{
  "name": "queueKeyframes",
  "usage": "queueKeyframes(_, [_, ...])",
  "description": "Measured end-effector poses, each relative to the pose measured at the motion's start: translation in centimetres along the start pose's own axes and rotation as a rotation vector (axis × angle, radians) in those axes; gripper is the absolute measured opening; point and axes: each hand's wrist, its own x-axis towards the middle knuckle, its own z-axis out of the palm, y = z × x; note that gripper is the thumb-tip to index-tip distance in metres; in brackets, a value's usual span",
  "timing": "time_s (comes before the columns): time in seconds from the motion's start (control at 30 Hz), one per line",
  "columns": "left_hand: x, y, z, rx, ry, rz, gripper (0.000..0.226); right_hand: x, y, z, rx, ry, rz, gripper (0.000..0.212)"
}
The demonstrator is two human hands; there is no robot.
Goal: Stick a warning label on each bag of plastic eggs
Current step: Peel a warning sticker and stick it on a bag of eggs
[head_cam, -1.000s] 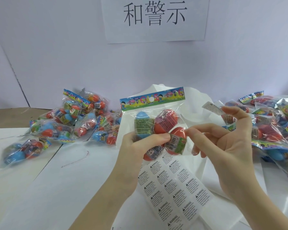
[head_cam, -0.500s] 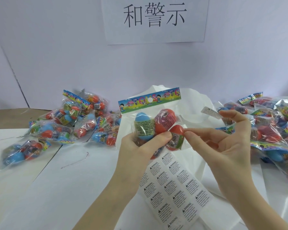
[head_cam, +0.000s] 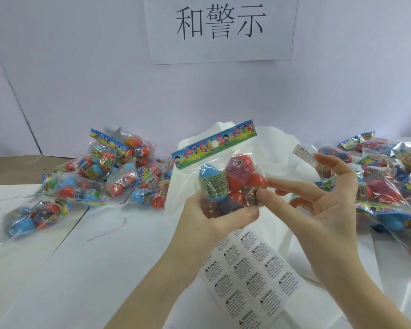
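Observation:
My left hand grips a clear bag of plastic eggs from below and holds it upright above the table. The bag has blue and red eggs and a colourful header card that slants up to the right. My right hand is beside it with its fingers spread. Its thumb tip touches the bag's right side. A small white warning label sticks to the tip of its raised index finger, clear of the bag. A sheet of warning labels lies on the table under my hands.
Several egg bags are heaped at the left, and a bigger heap fills the right. Crumpled white plastic lies behind my hands. The white table runs to a lilac wall with a paper sign.
The bag has tilted, so its header now slants up to the right. My right hand has spread its fingers and its thumb has moved onto the bag. The label stays on the index fingertip.

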Motion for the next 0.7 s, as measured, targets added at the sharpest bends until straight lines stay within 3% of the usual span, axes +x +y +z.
queueKeyframes(0.33, [0.2,-0.2,-0.2,0.006,0.141,0.015,0.02,-0.1,-0.5,0.4,-0.047,-0.111,-0.062,0.065])
queueKeyframes(0.53, [0.5,-0.3,-0.5,-0.007,0.249,-0.025,0.013,0.2,0.5,-0.1,0.104,-0.015,-0.033,0.048])
queueKeyframes(0.7, [0.6,-0.2,-0.7,-0.039,0.177,-0.051,0.009,0.2,0.3,-0.5,0.111,0.052,-0.013,0.024])
